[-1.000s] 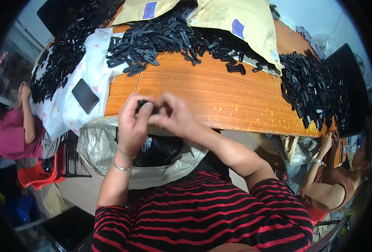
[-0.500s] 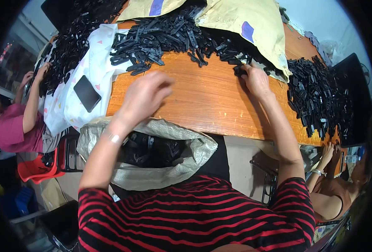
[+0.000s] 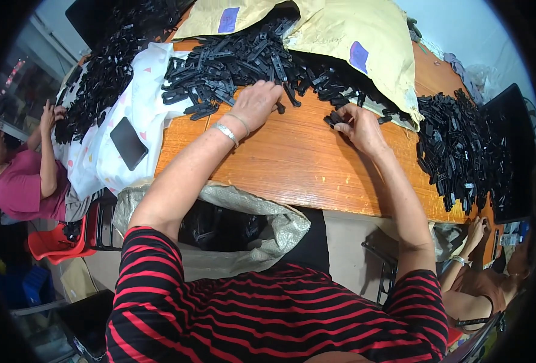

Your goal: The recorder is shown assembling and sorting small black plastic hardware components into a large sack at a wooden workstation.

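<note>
My right hand [image 3: 363, 130] is closed in a pinch on small black plastic clips [image 3: 333, 119], held just above the tabletop by the sacks' edge. My left hand [image 3: 258, 104] reaches to the near edge of a heap of black clip-like pieces [image 3: 235, 60]. Its fingers are curled downward, and a dark piece [image 3: 280, 108] shows at the fingertips; the palm side is hidden. Below my left forearm, an open woven sack [image 3: 286, 225] at the table's near edge holds dark pieces.
Yellowish paper sacks [image 3: 340, 30] lie behind the heap on the wooden table [image 3: 292, 163]. A black phone [image 3: 128, 143] rests on a white sheet [image 3: 92, 160]. Another heap [image 3: 458, 145] stands right. People sit at both sides, one in a purple shirt [image 3: 23, 187], one in brown [image 3: 477, 290].
My left hand has gone from above the sack forward to the heap's edge, its fingers now down at the pieces. The right hand has drawn slightly toward me with clips in its fingers.
</note>
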A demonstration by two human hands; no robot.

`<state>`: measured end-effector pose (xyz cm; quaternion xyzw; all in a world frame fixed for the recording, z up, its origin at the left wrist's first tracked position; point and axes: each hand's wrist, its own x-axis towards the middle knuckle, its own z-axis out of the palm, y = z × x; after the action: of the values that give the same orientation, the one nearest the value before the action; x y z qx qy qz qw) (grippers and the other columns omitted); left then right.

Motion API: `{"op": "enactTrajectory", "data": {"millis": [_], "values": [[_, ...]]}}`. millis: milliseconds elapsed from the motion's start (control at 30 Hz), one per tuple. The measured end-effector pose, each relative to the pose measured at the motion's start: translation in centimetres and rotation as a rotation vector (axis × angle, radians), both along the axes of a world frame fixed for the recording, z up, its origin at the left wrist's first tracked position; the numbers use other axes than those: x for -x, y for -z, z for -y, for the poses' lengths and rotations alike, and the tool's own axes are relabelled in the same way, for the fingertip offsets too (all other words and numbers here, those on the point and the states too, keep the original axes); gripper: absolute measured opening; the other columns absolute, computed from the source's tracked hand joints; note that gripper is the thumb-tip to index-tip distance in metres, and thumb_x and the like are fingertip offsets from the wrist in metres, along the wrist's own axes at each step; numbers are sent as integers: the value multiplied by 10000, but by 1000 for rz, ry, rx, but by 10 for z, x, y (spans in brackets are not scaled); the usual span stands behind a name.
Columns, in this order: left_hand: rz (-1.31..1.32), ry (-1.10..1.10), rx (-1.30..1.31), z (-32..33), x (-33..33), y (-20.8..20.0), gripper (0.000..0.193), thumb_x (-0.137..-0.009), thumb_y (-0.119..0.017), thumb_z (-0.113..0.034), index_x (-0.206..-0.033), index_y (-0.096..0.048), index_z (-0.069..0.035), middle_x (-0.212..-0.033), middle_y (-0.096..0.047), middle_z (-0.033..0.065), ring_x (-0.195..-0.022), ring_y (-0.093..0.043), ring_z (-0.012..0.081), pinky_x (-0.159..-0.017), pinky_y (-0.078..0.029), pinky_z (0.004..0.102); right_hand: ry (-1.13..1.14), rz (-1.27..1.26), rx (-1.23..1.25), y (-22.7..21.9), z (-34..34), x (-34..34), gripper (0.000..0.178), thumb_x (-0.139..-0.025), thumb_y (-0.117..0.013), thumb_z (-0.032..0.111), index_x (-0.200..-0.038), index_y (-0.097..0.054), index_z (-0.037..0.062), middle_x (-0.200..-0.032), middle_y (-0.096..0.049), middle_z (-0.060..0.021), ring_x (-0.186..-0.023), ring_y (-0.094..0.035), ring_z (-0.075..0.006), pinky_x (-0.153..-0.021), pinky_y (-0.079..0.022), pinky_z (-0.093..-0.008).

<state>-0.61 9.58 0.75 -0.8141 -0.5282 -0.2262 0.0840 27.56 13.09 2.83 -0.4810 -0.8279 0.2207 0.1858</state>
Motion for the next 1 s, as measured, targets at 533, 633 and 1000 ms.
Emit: {"op": "enactTrajectory", "data": {"millis": [533,633,1000], "values": [[1604,56,923,93,-9,-41,206,-916,-648,-136,-1090,-611,-31,-907,-659,15,-754,-638,67,-673,-545,215,-238,-334,-361,-32,71,91,250,-829,-694,38,-1075,-658,13,-912,-617,-125,-780,-656,-232,-646,-543,-308],[1607,172,792,108,-9,-39,251,-899,-639,-55,-1136,-598,18,-993,-659,43,-832,-653,99,-730,-543,211,-260,-309,-316,-29,76,93,251,-834,-689,26,-1082,-655,7,-899,-615,-121,-776,-649,-220,-649,-542,-302],[1542,44,506,122,-10,-29,271,-894,-627,-10,-1161,-595,18,-996,-650,65,-845,-634,101,-739,-546,216,-297,-364,-241,-43,96,102,215,-805,-721,7,-1012,-662,2,-861,-611,-64,-652,-595,-91,-577,-477,-237]]}}
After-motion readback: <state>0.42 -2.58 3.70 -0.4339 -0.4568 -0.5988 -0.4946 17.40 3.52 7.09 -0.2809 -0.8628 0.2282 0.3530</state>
